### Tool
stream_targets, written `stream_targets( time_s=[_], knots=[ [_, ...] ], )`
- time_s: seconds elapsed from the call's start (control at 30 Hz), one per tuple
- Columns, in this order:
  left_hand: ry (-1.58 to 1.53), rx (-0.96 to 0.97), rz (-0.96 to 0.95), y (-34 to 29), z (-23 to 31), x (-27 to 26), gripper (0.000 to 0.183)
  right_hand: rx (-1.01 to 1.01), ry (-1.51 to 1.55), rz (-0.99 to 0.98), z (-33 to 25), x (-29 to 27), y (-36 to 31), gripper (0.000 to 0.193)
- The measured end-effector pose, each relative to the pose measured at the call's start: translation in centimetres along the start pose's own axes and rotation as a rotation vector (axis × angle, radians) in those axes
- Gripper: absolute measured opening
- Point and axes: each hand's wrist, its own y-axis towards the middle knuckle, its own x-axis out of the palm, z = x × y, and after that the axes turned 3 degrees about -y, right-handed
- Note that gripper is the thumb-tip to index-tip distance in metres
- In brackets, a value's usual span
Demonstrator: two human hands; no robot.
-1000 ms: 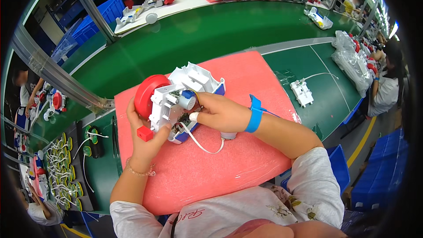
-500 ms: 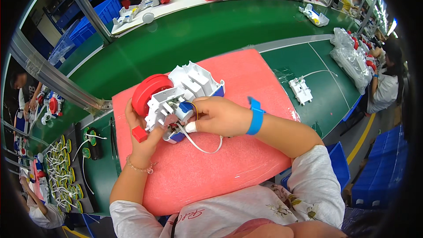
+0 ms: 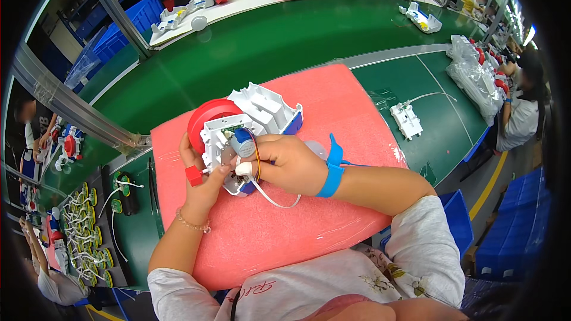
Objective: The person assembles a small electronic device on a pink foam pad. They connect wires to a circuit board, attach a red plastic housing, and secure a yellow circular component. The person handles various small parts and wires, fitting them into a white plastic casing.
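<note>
A white plastic housing (image 3: 269,109) with a large red wheel (image 3: 205,120) and blue trim lies tilted on the pink foam pad (image 3: 333,214). My left hand (image 3: 205,181) grips its near left side, thumb inside and fingers around the wheel side; a small red block (image 3: 193,175) shows beside that hand. Inside the housing sits a silver motor (image 3: 245,148) with a blue end and thin coloured wires. My right hand (image 3: 291,163) is closed beside the motor, its white-covered thumb below it. What its fingertips pinch is hidden. A white cable (image 3: 279,204) loops out beneath this hand.
A white part with a cable (image 3: 407,120) lies on the green table at right. Several green-and-yellow pieces with white cables (image 3: 83,235) fill a rack at left. Beyond the pad runs a green conveyor (image 3: 285,32). A bagged pile (image 3: 473,74) and co-workers are farther right.
My right hand has shifted left and lower over the motor, and my left hand slightly right. The housing has turned a little. A clear disc now shows behind my right hand.
</note>
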Motion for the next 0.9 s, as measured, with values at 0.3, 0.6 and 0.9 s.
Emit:
stream_targets(
  time_s=[0.3, 0.6, 0.9],
  knots=[
    [-0.038, -0.027, 0.013, 0.1, 0.5, -0.4, 0.077, -0.175, -0.425, -0.356, -1.7, -2.0, -0.2, 0.023],
    [0.005, 0.012, 0.000, -0.1, 0.6, -0.1, 0.083, -0.368, -0.508, -0.173, 0.7, -1.0, 0.1, 0.021],
    [-0.221, -0.060, -0.126, -0.7, -0.4, 0.4, 0.109, -0.185, -0.224, 0.115, 0.3, 1.2, -0.4, 0.021]
  ],
)
